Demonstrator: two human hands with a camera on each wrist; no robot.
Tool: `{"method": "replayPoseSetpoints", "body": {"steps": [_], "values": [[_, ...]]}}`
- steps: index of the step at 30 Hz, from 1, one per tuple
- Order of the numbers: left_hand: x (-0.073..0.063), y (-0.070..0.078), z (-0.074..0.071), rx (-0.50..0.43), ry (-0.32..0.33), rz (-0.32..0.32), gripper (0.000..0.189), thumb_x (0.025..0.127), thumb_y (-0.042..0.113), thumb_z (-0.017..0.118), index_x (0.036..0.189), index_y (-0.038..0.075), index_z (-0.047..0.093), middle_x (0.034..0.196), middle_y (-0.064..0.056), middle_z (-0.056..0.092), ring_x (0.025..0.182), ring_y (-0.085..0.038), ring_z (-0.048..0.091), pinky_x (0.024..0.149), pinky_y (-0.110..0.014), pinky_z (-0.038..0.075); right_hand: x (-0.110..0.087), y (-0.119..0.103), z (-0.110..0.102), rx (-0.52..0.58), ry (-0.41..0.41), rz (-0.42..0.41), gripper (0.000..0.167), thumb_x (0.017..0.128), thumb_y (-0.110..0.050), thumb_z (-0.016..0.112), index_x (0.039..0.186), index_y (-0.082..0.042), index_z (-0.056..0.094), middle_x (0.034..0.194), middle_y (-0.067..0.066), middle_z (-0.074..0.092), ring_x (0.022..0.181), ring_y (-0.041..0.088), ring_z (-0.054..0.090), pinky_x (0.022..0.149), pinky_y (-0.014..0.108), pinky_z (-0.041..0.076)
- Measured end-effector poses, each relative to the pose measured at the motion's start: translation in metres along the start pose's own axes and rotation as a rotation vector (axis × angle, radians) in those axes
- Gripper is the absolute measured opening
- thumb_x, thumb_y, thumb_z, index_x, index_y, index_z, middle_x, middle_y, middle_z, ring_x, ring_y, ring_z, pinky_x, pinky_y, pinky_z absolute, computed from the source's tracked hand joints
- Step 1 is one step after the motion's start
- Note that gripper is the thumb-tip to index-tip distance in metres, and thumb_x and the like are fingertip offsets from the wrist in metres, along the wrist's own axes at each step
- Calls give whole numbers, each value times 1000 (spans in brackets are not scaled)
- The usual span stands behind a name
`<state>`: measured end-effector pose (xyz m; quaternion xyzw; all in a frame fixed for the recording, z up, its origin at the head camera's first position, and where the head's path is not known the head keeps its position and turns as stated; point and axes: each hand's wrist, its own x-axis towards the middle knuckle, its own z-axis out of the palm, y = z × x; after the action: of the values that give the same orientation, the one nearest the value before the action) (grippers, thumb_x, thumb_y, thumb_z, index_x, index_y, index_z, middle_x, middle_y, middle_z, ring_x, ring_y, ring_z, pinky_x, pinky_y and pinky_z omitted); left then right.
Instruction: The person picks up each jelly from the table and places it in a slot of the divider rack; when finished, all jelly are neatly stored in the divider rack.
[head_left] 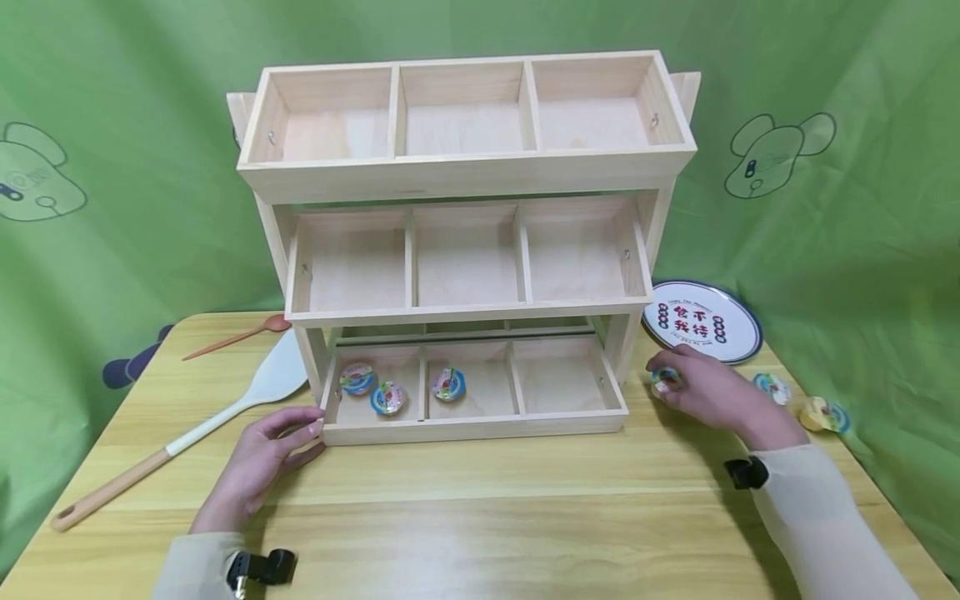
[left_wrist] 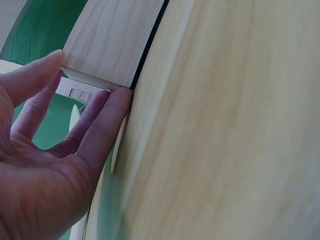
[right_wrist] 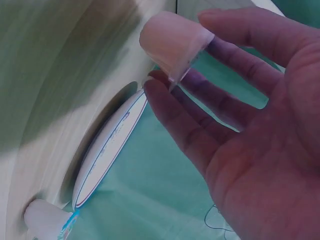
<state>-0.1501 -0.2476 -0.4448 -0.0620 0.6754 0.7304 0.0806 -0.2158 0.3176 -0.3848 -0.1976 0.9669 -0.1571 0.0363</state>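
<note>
My right hand (head_left: 705, 387) pinches a small jelly cup (right_wrist: 172, 42) with a printed lid, over the table right of the wooden three-tier shelf (head_left: 468, 315). In the right wrist view the cup shows pale pink, held at its lid rim by the fingertips. My left hand (head_left: 266, 454) touches the front left corner of the bottom tray (head_left: 480, 429), fingers fairly straight; the left wrist view shows fingertips at the corner's upper and lower edges. Two jelly cups (head_left: 388, 397) sit in that tray's left compartment, one jelly cup (head_left: 448, 384) in its middle compartment.
Right of my right hand lie a jelly cup (head_left: 772, 387) and yellowish jelly cups (head_left: 821, 414). An oval white plate (head_left: 693, 312) with a dark rim and red writing lies behind. Left are a white spatula (head_left: 273, 375) with wooden handle and a red-brown spoon (head_left: 240, 335). A green curtain hangs behind.
</note>
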Motion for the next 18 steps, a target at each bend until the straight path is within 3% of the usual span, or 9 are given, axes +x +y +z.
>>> {"method": "replayPoseSetpoints", "body": {"steps": [6,10,18], "values": [[1,-1,0,2,-2,4,34,92,3,67,122,-10,59,132,-24,45,104,-18,63,97,-39,53,-8,-4,-1,11,3,-37,34,85,-6,72,117,1,64,112,20,61,94,33,61,83,55,55],[2,-1,0,-3,-7,9,33,92,4,68,121,-10,60,133,-25,45,105,-18,63,97,-38,53,-15,-9,-5,9,0,-54,32,86,-7,71,117,0,65,112,19,61,95,34,61,82,55,56],[1,0,1,-9,-8,7,31,91,2,68,120,-9,62,131,-23,46,104,-18,64,97,-39,53,-24,-22,-12,35,-17,-36,32,87,-10,72,119,-2,67,110,13,62,91,27,63,78,50,58]]}}
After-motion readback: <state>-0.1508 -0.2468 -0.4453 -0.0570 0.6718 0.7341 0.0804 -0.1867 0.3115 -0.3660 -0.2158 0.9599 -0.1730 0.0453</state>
